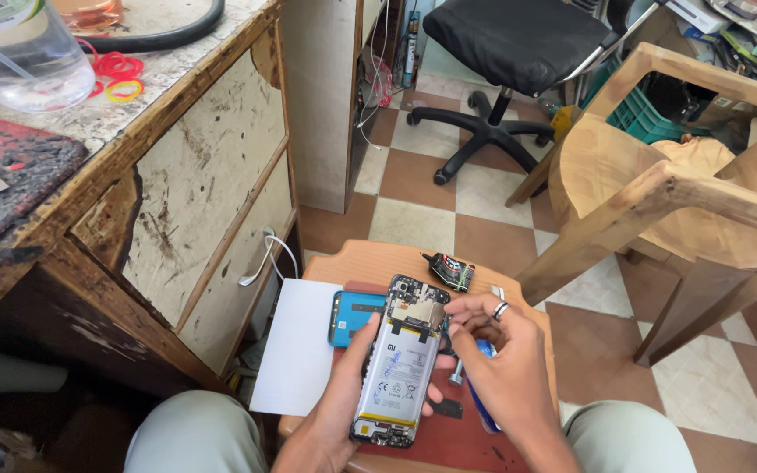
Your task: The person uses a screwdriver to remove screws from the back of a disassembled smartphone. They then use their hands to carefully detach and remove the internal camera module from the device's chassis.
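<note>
- Opened smartphone [399,363]: a flat rectangular body with its back cover off, showing a pale silver battery pack, a dark circuit board at the top end and a yellow strip near the bottom end. It lies lengthwise, tilted slightly, above a small wooden stool [370,260].
- Left hand [330,412]: cradles the phone from beneath and along its left edge, fingers curled closed around the body; the thumb rests on the left rim.
- Right hand [501,368]: wears a metal ring on one finger and closes around a blue-handled screwdriver [482,398]. Its fingertips meet just beside the phone's upper right corner, near the circuit board; the tool's tip is hidden.
- Blue back cover [354,315]: a glossy rounded panel lying on the stool, just left of the phone and partly under it.
- White sheet [295,346]: smooth and flat, overhanging the stool's left edge.
- Red mat [449,442]: matte, beneath the phone.
- Small dark part [449,271]: rests at the stool's far edge.
- Worn wooden desk [194,175]: chipped and scuffed, at left.
- Floor [413,180]: checkered tiles.
</note>
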